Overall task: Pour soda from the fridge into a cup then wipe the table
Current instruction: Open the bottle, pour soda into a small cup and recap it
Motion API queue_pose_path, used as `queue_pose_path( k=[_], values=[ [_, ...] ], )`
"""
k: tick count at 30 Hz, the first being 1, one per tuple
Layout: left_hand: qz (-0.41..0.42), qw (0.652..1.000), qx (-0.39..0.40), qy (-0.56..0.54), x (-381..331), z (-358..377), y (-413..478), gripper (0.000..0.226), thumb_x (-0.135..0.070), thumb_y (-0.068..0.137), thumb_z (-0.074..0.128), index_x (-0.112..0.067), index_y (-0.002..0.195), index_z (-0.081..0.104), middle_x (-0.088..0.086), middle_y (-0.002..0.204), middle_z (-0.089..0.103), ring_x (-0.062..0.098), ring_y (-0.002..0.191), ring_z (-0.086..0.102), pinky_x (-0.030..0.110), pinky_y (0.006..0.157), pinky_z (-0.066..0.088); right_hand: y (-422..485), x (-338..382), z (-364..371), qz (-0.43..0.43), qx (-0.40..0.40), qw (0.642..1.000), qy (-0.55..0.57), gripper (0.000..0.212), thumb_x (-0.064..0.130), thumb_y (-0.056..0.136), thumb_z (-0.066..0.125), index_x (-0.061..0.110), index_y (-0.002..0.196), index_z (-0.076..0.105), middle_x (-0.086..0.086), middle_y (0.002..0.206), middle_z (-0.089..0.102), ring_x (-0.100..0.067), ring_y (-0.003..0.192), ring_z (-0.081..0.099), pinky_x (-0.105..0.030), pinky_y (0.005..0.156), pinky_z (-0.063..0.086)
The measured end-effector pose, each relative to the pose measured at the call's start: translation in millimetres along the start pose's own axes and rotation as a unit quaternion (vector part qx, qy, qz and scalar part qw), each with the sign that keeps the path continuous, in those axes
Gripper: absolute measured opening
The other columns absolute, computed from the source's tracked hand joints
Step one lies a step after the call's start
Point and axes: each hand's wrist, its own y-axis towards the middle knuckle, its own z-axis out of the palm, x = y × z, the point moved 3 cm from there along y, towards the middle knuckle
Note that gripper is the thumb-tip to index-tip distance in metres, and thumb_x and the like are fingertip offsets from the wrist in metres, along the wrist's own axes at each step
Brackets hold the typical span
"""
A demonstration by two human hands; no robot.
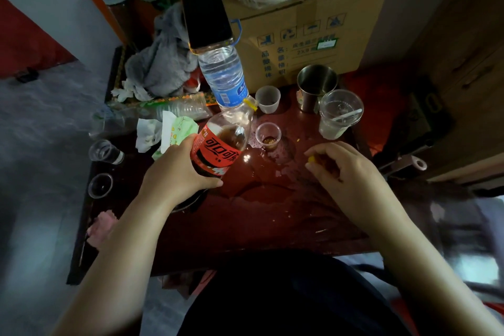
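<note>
so the left hand point(177, 169) has its grip wrapped round the bottle point(218, 150), tipped just left of the cup point(268, 135). the right hand point(349, 172), right of the cup, pinches a yellow cap point(310, 159). surface point(272, 226) by the cup is wet

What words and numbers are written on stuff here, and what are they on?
"可口可乐": upside down on the red label of the soda bottle.
"品名", "数量", "规格", "体积": down the front of the cardboard box.
"2X9": seemingly printed beside those; the rest of that line is blurred.
A row of handling pictures above them has no words.
Blue label on the water bottle: too blurred to read.
Green packet: print too small.
</note>
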Motion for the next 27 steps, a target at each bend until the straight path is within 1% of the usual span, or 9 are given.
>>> queue_pose_path(
  k=[2, 5, 10, 12, 15, 19, 22, 24, 27],
  values=[
    [0.025, 0.999, -0.02, -0.045, -3, 0, -6, 0.088, -0.048, 0.047, 0.088, -0.038, 0.124, 0.047, -0.017, 0.111, 0.063, 0.008, 0.105, 0.059, 0.039, 0.087, 0.05, 4, 3, -4, -0.008, -0.002, 1.0, -0.015, 0.015, 0.027, 0.089, 0.062, 0.028, 0.103, 0.064, 0.02, 0.097, 0.054, 0.011, 0.088, 0.049, -0.001, 0.07, 0.035],
    [0.06, 0.992, -0.041, -0.104, -8, 3, -16, 0.086, -0.038, 0.049, 0.091, -0.036, 0.124, 0.049, -0.021, 0.109, 0.062, -0.001, 0.106, 0.057, 0.031, 0.087, 0.048, 14, 13, -11, -0.027, -0.004, 0.999, -0.021, 0.018, 0.026, 0.089, 0.062, 0.026, 0.107, 0.064, 0.017, 0.101, 0.056, 0.007, 0.094, 0.049, -0.002, 0.072, 0.036],
    [0.08, 0.986, -0.047, -0.136, -11, 13, -33, 0.091, -0.045, 0.048, 0.087, -0.043, 0.128, 0.043, -0.02, 0.117, 0.059, -0.005, 0.11, 0.055, 0.036, 0.092, 0.05, 35, 42, -19, -0.078, -0.014, 0.997, -0.003, 0.024, 0.028, 0.087, 0.062, 0.025, 0.111, 0.061, 0.022, 0.097, 0.054, 0.012, 0.09, 0.051, 0.0, 0.073, 0.037],
    [0.074, 0.985, -0.052, -0.147, -12, 18, -41, 0.098, -0.048, 0.047, 0.087, -0.045, 0.132, 0.039, -0.019, 0.122, 0.057, -0.004, 0.114, 0.053, 0.036, 0.095, 0.049, 40, 56, -19, -0.104, -0.017, 0.994, 0.017, 0.028, 0.025, 0.087, 0.063, 0.023, 0.114, 0.06, 0.019, 0.099, 0.056, 0.016, 0.089, 0.05, 0.002, 0.074, 0.035],
    [0.063, 0.982, -0.065, -0.165, -12, 24, -53, 0.104, -0.049, 0.045, 0.087, -0.044, 0.136, 0.037, -0.019, 0.129, 0.053, -0.004, 0.118, 0.051, 0.035, 0.097, 0.048, 44, 72, -15, -0.139, -0.016, 0.989, 0.048, 0.024, 0.016, 0.086, 0.066, 0.023, 0.109, 0.061, 0.008, 0.099, 0.061, 0.007, 0.088, 0.054, 0.001, 0.072, 0.037],
    [0.022, 0.979, -0.078, -0.189, 0, 38, -68, 0.103, -0.05, 0.044, 0.087, -0.043, 0.135, 0.039, -0.015, 0.123, 0.057, -0.001, 0.109, 0.058, 0.035, 0.091, 0.051, 45, 81, -6, -0.162, 0.019, 0.981, 0.104, 0.024, 0.021, 0.084, 0.069, 0.028, 0.105, 0.06, 0.004, 0.102, 0.066, -0.004, 0.089, 0.063, -0.01, 0.076, 0.048],
    [-0.004, 0.979, -0.088, -0.182, 10, 47, -79, 0.104, -0.05, 0.044, 0.086, -0.041, 0.136, 0.039, -0.014, 0.122, 0.057, 0.0, 0.106, 0.06, 0.034, 0.088, 0.052, 43, 84, 5, -0.16, 0.065, 0.975, 0.136, 0.024, 0.029, 0.081, 0.07, 0.03, 0.104, 0.063, 0.006, 0.1, 0.067, -0.006, 0.087, 0.065, -0.014, 0.076, 0.049],
    [-0.021, 0.978, -0.101, -0.181, 16, 49, -87, 0.103, -0.048, 0.044, 0.086, -0.041, 0.135, 0.039, -0.014, 0.122, 0.056, 0.0, 0.105, 0.06, 0.033, 0.087, 0.052, 43, 86, 15, -0.177, 0.088, 0.971, 0.134, 0.023, 0.025, 0.081, 0.07, 0.03, 0.103, 0.064, 0.01, 0.098, 0.067, -0.002, 0.087, 0.064, -0.009, 0.075, 0.046],
    [-0.044, 0.975, -0.128, -0.178, 23, 50, -109, 0.104, -0.043, 0.046, 0.087, -0.043, 0.136, 0.036, -0.016, 0.128, 0.051, -0.004, 0.107, 0.054, 0.027, 0.091, 0.049, 42, 91, 29, -0.215, 0.115, 0.962, 0.121, 0.026, 0.017, 0.081, 0.073, 0.029, 0.103, 0.066, 0.013, 0.103, 0.065, 0.002, 0.096, 0.06, -0.007, 0.083, 0.041]
  ],
)
